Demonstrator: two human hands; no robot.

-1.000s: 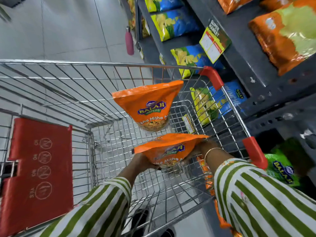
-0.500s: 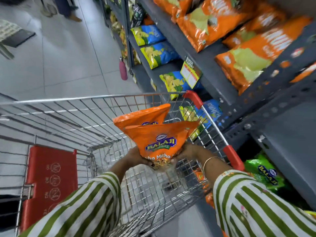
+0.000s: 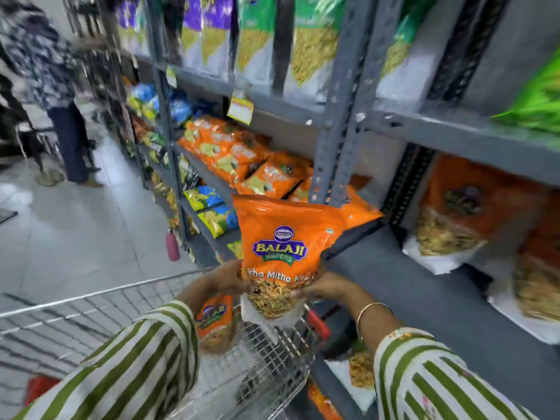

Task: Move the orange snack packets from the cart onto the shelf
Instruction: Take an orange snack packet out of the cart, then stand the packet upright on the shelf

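Head view: orange snack packet (image 3: 286, 247), upright, gripped at lower edge by left hand (image 3: 225, 280) and right hand (image 3: 328, 287), fingers closed on it, above cart (image 3: 266, 368) rim, beside grey shelf (image 3: 424, 286). Second orange packet (image 3: 215, 321) inside cart. Matching packets (image 3: 451, 219) stocked on shelf.

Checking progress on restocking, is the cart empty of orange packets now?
No, one orange packet is still in the cart, below the packet held up by the left hand and right hand.
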